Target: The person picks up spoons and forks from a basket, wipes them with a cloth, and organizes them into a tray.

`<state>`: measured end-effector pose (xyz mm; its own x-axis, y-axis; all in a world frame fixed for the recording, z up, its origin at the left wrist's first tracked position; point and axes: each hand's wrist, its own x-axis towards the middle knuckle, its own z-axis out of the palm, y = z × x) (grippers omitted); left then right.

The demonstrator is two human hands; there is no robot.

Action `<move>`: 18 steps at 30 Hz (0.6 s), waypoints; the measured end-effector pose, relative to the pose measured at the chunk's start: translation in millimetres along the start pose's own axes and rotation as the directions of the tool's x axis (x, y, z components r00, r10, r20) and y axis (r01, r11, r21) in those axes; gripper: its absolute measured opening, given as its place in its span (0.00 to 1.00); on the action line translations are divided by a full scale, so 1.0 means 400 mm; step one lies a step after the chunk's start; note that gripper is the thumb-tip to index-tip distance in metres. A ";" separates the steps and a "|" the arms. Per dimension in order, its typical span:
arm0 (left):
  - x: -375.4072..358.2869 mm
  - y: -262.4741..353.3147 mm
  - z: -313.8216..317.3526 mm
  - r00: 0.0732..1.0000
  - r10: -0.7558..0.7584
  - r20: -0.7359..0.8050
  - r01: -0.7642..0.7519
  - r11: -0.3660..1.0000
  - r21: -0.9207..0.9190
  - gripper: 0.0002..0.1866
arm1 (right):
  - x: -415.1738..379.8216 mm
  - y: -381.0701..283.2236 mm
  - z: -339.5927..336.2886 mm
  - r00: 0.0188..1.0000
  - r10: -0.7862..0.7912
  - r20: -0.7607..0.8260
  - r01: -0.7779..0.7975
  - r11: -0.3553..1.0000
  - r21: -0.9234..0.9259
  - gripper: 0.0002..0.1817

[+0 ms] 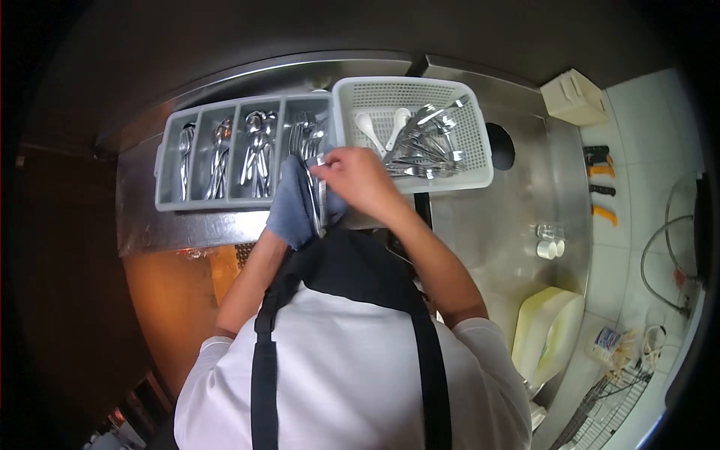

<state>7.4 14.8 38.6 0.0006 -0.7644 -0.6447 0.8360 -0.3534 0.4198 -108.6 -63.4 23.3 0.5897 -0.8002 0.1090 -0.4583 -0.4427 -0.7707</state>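
My left hand, mostly covered by a grey-blue cloth (289, 202), holds the cloth with several forks (315, 195) upright against it. Pinched at the forks' upper part is my right hand (349, 174), its thumb and fingers together on a metal handle. Just beyond my hands stands a grey cutlery tray (232, 204) with compartments of sorted spoons (257, 146) and other cutlery. To its right, a white perforated basket (409, 90) holds a heap of mixed metal cutlery (431, 142) and two white spoons (369, 131).
A steel counter (510, 217) runs under both containers. On its right are small glasses and white cups (551, 247), and a yellowish plastic container (547, 334). A round black object (501, 146) sits beside the basket. Knives with orange and black handles (602, 187) hang at the right wall.
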 end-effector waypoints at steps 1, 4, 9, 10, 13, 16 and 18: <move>0.080 -0.027 -0.094 0.993 -0.010 0.119 0.029 0.987 -0.156 0.22 | -0.001 -0.005 -0.002 1.000 0.022 -0.022 -0.022 1.000 0.004 0.14; 0.091 -0.017 -0.195 0.989 -0.006 0.148 -0.008 0.995 0.095 0.22 | -0.001 0.081 -0.027 0.988 0.041 -0.148 -0.054 0.995 -0.086 0.13; 0.044 0.023 -0.219 0.913 0.292 0.286 -0.391 0.827 0.403 0.11 | -0.024 0.465 -0.139 0.924 0.318 0.212 -0.152 0.814 -0.560 0.13; 0.041 0.023 -0.241 0.820 0.423 0.386 -0.572 0.612 0.546 0.11 | -0.033 0.494 -0.150 0.928 0.285 0.240 -0.120 0.837 -0.533 0.13; 0.038 0.015 -0.256 0.878 0.415 0.238 -0.476 0.803 0.358 0.06 | -0.042 0.523 -0.166 0.926 0.180 0.332 0.025 0.848 -0.530 0.14; 0.034 0.011 -0.254 0.745 0.589 0.313 -0.621 0.440 0.649 0.02 | -0.016 0.521 -0.155 0.886 0.214 0.411 0.079 0.805 -0.588 0.11; 0.028 0.011 -0.245 0.844 0.510 0.166 -0.527 0.731 0.434 0.05 | 0.000 0.538 -0.159 0.858 0.228 0.459 0.132 0.767 -0.628 0.09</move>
<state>64.9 57.3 -29.4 0.3355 -0.9151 -0.2237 0.3727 -0.0891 0.9236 -249.4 -184.5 -102.6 0.7070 -0.6022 -0.3708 -0.6913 -0.6990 -0.1827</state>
